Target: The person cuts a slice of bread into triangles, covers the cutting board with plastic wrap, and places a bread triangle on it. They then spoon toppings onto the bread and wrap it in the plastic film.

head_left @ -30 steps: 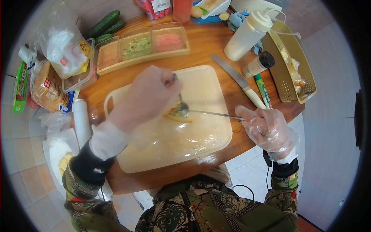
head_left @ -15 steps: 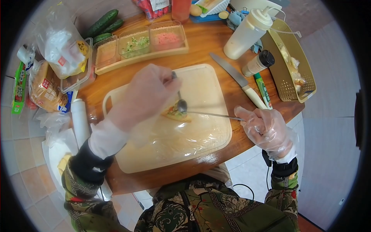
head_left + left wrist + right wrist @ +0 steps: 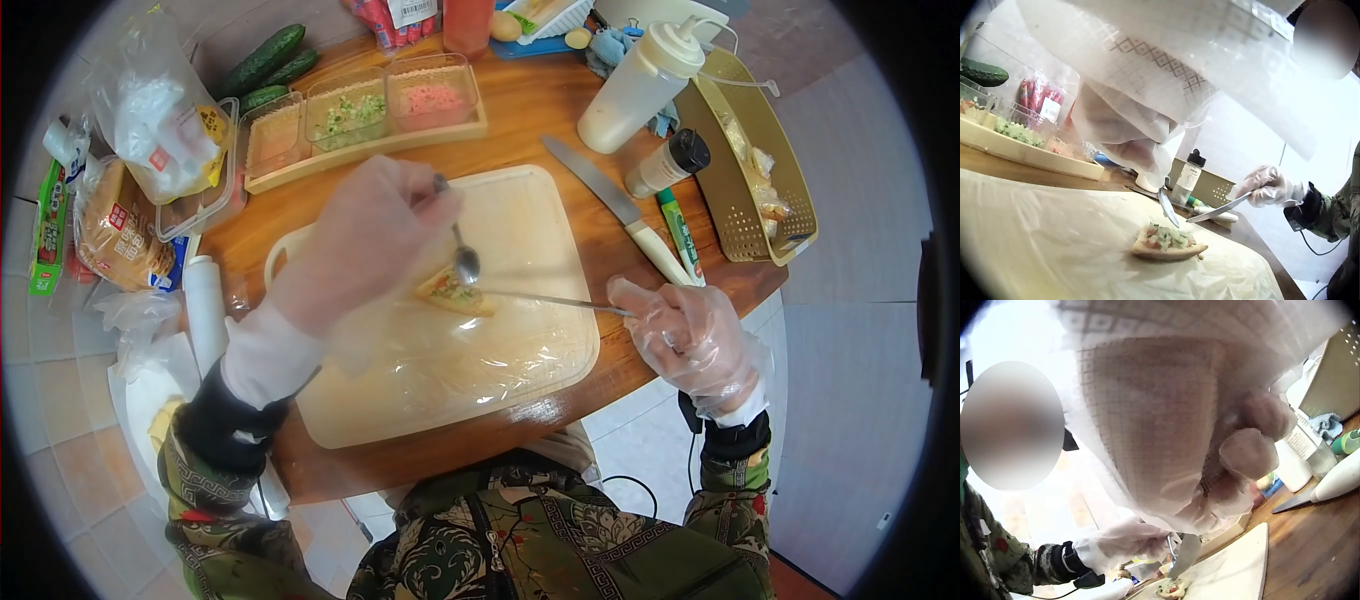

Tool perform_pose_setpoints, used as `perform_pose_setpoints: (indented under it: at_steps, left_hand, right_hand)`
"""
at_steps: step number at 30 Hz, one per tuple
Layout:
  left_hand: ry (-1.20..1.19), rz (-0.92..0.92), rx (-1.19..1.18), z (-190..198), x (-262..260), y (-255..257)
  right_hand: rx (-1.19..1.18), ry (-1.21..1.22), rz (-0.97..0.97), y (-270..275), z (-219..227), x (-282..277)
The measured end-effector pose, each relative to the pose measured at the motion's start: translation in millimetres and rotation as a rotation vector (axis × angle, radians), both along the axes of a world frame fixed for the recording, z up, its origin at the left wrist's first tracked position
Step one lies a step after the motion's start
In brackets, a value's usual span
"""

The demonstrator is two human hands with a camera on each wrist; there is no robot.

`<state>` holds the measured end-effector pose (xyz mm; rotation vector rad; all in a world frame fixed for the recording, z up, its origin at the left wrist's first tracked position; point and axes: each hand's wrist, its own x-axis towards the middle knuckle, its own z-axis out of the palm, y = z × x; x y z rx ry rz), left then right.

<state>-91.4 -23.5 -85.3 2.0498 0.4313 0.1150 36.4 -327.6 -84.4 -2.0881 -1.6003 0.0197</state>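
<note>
Both hands wear clear plastic gloves. My left hand [image 3: 365, 235] holds a metal spoon [image 3: 466, 264] by its upper end, bowl hanging down over a small piece of bread [image 3: 1169, 252]. Chopped green and red vegetables [image 3: 1168, 236] are heaped on that bread, which lies on plastic film over a cream cutting board [image 3: 520, 200]. From the right, my right hand [image 3: 695, 335] grips a table knife [image 3: 550, 298]; its blade reaches level across to the bread. In the left wrist view the spoon tip and the blade tip [image 3: 1200, 217] are close together above the topping.
Behind the board sits a wooden tray [image 3: 370, 162] with tubs of chopped fillings. A kitchen knife [image 3: 600, 185], shaker [image 3: 670, 165], squeeze bottle [image 3: 640, 90] and perforated basket [image 3: 735, 170] stand or lie at right. Bagged bread [image 3: 125, 225] and a white roll [image 3: 207, 310] are at left.
My left hand has shifted slightly up and to the left, and the spoon's bowl has come away from the knife and topping. The right hand and knife have barely moved.
</note>
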Motion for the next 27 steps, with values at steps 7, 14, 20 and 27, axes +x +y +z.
perform_pose_setpoints:
  at_steps: [7, 14, 20, 27]
  left_hand:
    - [0.057, -0.008, 0.047, 0.5, -1.6, 5.2]
    - [0.039, -0.004, 0.042, -2.2, -2.4, 8.0]
    - [0.051, 0.005, 0.016, 1.1, -2.8, 7.7]
    - [0.066, 0.010, 0.033, 3.8, -3.5, 8.4]
  right_hand:
    - [-0.138, 0.080, -0.061, -4.1, -0.2, -1.1]
    - [-0.107, 0.066, -0.057, -5.1, -2.0, -2.3]
    - [-0.124, 0.049, -0.057, -4.8, -0.1, -3.3]
    - [-0.115, 0.102, -0.030, -5.0, 1.9, -4.7]
